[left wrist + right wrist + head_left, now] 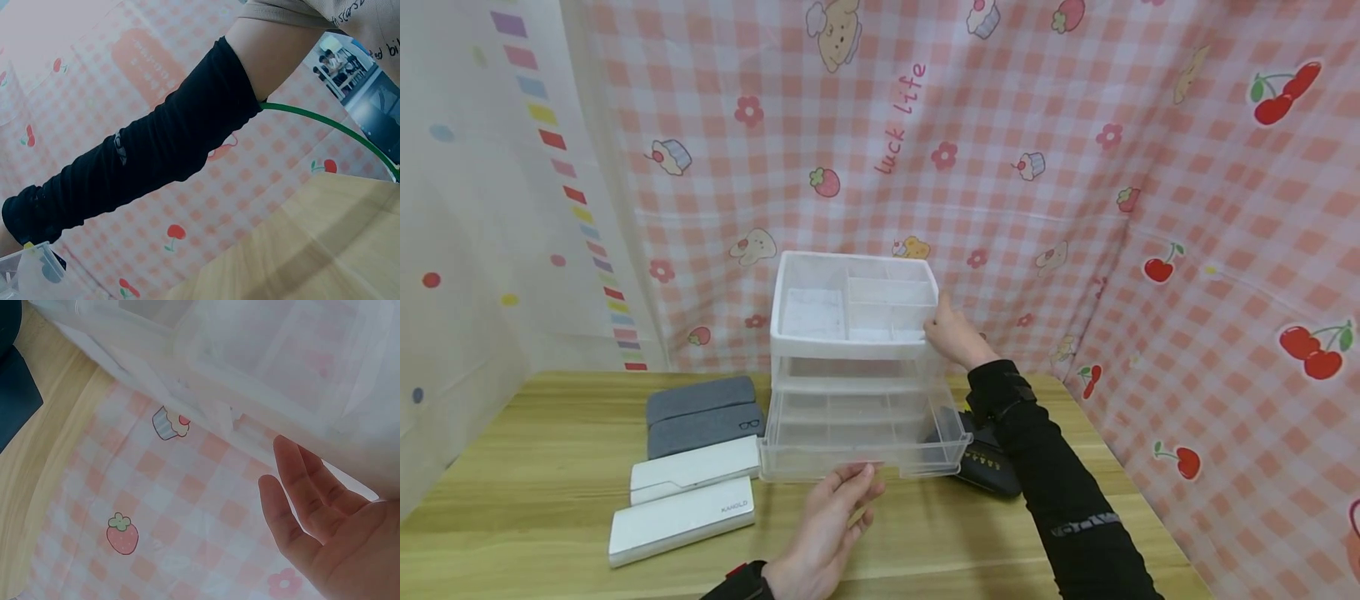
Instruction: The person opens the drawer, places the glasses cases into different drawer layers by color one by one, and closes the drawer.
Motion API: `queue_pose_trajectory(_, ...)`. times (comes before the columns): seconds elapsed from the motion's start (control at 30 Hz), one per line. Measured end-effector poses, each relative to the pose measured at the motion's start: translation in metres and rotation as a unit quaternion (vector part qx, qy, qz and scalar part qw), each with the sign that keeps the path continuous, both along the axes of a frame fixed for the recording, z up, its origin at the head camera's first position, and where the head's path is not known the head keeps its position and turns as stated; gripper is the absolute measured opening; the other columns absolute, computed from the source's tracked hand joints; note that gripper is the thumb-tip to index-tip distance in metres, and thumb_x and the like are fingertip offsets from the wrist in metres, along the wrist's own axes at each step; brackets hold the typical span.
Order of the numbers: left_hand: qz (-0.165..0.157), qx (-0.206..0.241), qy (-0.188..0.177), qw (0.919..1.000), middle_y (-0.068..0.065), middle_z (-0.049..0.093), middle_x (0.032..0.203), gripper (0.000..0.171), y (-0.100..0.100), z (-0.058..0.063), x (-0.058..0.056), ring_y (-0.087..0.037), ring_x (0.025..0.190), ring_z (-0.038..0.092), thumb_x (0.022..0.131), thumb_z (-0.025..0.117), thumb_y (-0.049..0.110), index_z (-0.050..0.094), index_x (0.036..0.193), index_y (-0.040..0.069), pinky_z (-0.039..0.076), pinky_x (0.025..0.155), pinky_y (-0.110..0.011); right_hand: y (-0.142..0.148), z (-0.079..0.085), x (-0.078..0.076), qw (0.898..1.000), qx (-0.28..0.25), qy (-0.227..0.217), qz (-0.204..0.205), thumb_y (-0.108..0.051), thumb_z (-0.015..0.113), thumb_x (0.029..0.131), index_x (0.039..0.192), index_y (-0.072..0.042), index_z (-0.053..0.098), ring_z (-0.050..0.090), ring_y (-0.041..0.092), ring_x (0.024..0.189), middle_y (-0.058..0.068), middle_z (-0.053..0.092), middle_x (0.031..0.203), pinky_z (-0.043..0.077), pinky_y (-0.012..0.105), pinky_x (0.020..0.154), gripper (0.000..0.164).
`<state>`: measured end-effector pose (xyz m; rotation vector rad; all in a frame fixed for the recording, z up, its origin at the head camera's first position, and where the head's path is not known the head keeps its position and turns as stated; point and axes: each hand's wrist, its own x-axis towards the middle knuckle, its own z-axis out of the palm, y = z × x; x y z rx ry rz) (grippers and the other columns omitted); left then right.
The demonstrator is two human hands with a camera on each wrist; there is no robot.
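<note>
A white desktop organizer (848, 346) stands at the middle of the table, its top tray split into compartments. Below, a clear plastic drawer (797, 461) is pulled out toward me. My left hand (823, 525) is at the middle of the drawer's front, its curled fingers holding the lower lip. At the top right corner, my right hand (958, 331) grips the tray's side. In the right wrist view, its fingers (294, 512) bend up along the organizer's side and the thumb is out of sight. A corner of the clear drawer (31, 269) shows in the left wrist view.
Left of the organizer lie a grey glasses case (703, 417), a white case (692, 469) and another white case (681, 521) with lettering. A black case (988, 471) sits right of the drawer, partly behind it and the right arm. A checked curtain (865, 125) hangs behind.
</note>
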<state>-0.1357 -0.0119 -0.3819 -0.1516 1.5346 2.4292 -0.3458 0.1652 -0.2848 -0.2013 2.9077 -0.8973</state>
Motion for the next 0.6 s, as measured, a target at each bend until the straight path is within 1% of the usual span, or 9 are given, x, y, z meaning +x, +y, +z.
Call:
queue_pose_trajectory(0.1, -0.01, -0.007, 0.003, 0.9999, 0.005, 0.058, 0.112, 0.04, -0.001, -0.002, 0.001, -0.008, 0.097, 0.053, 0.094, 0.058, 0.03, 0.047, 0.123, 0.005, 0.041, 0.08, -0.024, 0.0, -0.001, 0.0, 1.0, -0.012, -0.003, -0.001, -0.021, 0.034, 0.101, 0.149, -0.007, 0.003, 0.05, 0.032, 0.117, 0.024, 0.037, 0.143, 0.044, 0.05, 0.098, 0.059)
queue_pose_trajectory(0.17, -0.039, -0.012, 0.007, 0.9991, 0.003, 0.058, 0.113, 0.044, -0.002, -0.004, 0.002, -0.01, 0.098, 0.052, 0.094, 0.058, 0.026, 0.044, 0.128, 0.002, 0.041, 0.079, -0.025, 0.0, -0.002, 0.0, 1.0, -0.02, -0.005, -0.001, -0.021, 0.034, 0.101, 0.149, -0.007, 0.003, 0.049, 0.033, 0.118, 0.024, 0.036, 0.144, 0.043, 0.051, 0.1, 0.058)
queue_pose_trajectory(0.27, -0.116, -0.018, 0.013, 0.9929, 0.0, 0.06, 0.116, 0.047, -0.005, -0.002, 0.003, -0.01, 0.096, 0.055, 0.093, 0.059, 0.018, 0.041, 0.131, -0.001, 0.043, 0.077, -0.025, -0.001, -0.003, 0.001, 1.0, -0.027, -0.003, -0.001, -0.02, 0.033, 0.101, 0.148, -0.007, 0.004, 0.049, 0.033, 0.118, 0.025, 0.037, 0.144, 0.043, 0.051, 0.1, 0.057)
queue_pose_trajectory(0.33, -0.183, -0.033, 0.038, 0.9818, -0.004, 0.062, 0.118, 0.046, -0.01, 0.005, 0.004, -0.01, 0.095, 0.059, 0.092, 0.059, 0.015, 0.043, 0.131, -0.002, 0.045, 0.077, -0.025, -0.001, -0.003, 0.001, 1.0, -0.03, -0.003, -0.001, -0.02, 0.033, 0.101, 0.148, -0.007, 0.004, 0.049, 0.033, 0.119, 0.025, 0.037, 0.144, 0.043, 0.051, 0.1, 0.057)
queue_pose_trajectory(0.37, -0.218, -0.05, 0.064, 0.9726, -0.006, 0.064, 0.117, 0.043, -0.013, 0.011, 0.004, -0.01, 0.094, 0.06, 0.092, 0.059, 0.014, 0.045, 0.129, -0.002, 0.046, 0.077, -0.025, -0.001, -0.002, 0.001, 1.0, -0.031, -0.002, -0.002, -0.02, 0.034, 0.101, 0.148, -0.007, 0.005, 0.049, 0.033, 0.119, 0.025, 0.037, 0.144, 0.043, 0.051, 0.1, 0.057)
queue_pose_trajectory(0.43, -0.277, -0.108, 0.149, 0.943, -0.011, 0.066, 0.114, 0.037, -0.022, 0.025, 0.003, -0.009, 0.095, 0.062, 0.093, 0.058, 0.016, 0.051, 0.124, 0.0, 0.048, 0.079, -0.025, -0.001, -0.003, 0.0, 1.0, -0.03, -0.001, -0.003, -0.02, 0.034, 0.101, 0.148, -0.007, 0.005, 0.049, 0.033, 0.119, 0.025, 0.037, 0.143, 0.043, 0.051, 0.1, 0.057)
queue_pose_trajectory(0.47, -0.294, -0.151, 0.213, 0.9194, -0.011, 0.067, 0.112, 0.033, -0.028, 0.032, 0.002, -0.009, 0.095, 0.063, 0.093, 0.058, 0.017, 0.054, 0.122, 0.001, 0.049, 0.08, -0.025, -0.001, -0.003, 0.0, 1.0, -0.03, 0.0, -0.004, -0.021, 0.034, 0.101, 0.148, -0.007, 0.005, 0.049, 0.033, 0.118, 0.024, 0.038, 0.143, 0.043, 0.051, 0.1, 0.056)
queue_pose_trajectory(0.53, -0.29, -0.245, 0.348, 0.8576, -0.008, 0.068, 0.11, 0.028, -0.04, 0.045, -0.001, -0.006, 0.097, 0.063, 0.095, 0.056, 0.019, 0.057, 0.119, 0.006, 0.05, 0.082, -0.023, -0.001, -0.003, -0.001, 0.999, -0.031, 0.0, -0.007, -0.021, 0.034, 0.101, 0.148, -0.008, 0.006, 0.049, 0.033, 0.117, 0.023, 0.038, 0.142, 0.043, 0.051, 0.1, 0.056)
queue_pose_trajectory(0.6, -0.24, -0.321, 0.459, 0.7929, -0.004, 0.07, 0.106, 0.023, -0.054, 0.055, -0.005, -0.005, 0.096, 0.063, 0.095, 0.057, 0.02, 0.06, 0.116, 0.011, 0.051, 0.082, -0.022, -0.001, -0.004, -0.001, 1.0, -0.03, 0.001, -0.009, -0.021, 0.034, 0.101, 0.147, -0.008, 0.007, 0.05, 0.032, 0.116, 0.023, 0.039, 0.14, 0.043, 0.05, 0.099, 0.055)
